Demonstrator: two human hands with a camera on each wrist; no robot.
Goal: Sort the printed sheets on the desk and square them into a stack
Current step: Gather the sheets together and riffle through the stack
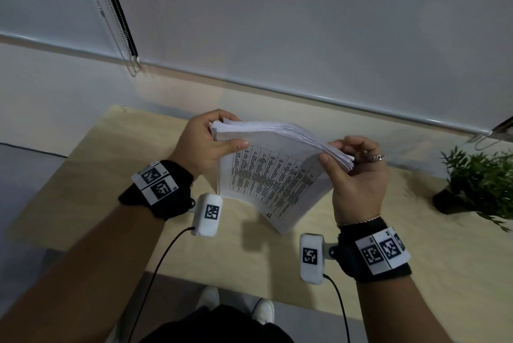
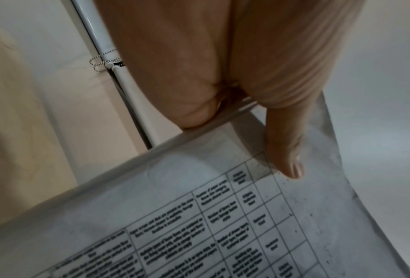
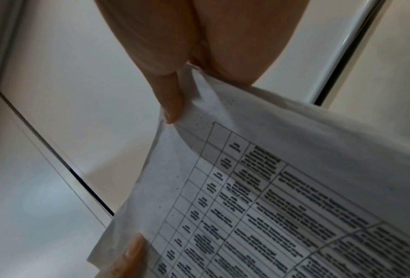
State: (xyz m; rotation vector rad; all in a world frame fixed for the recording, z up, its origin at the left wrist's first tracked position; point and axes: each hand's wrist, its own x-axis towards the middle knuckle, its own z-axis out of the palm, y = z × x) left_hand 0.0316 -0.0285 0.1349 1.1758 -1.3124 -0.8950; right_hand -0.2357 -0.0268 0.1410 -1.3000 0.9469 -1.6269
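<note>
A thick stack of printed sheets (image 1: 273,173) hangs in the air above the pale wooden desk (image 1: 83,176), its top page showing a table of text. My left hand (image 1: 206,145) grips the stack's far left corner, thumb on top and fingers underneath. My right hand (image 1: 358,173) grips the right corner, where the sheet edges fan out. The stack bends between the two hands. The left wrist view shows my left hand (image 2: 235,84) with its thumb on the printed page (image 2: 199,216). In the right wrist view my right hand (image 3: 187,56) pinches the sheet corner (image 3: 270,188).
A potted green plant (image 1: 480,179) stands on the desk at the right edge. A roller blind (image 1: 305,23) with a bead chain (image 1: 133,65) hangs behind the desk. Bare desk surface lies under and to the left of the stack. My shoes (image 1: 236,303) show below the desk's near edge.
</note>
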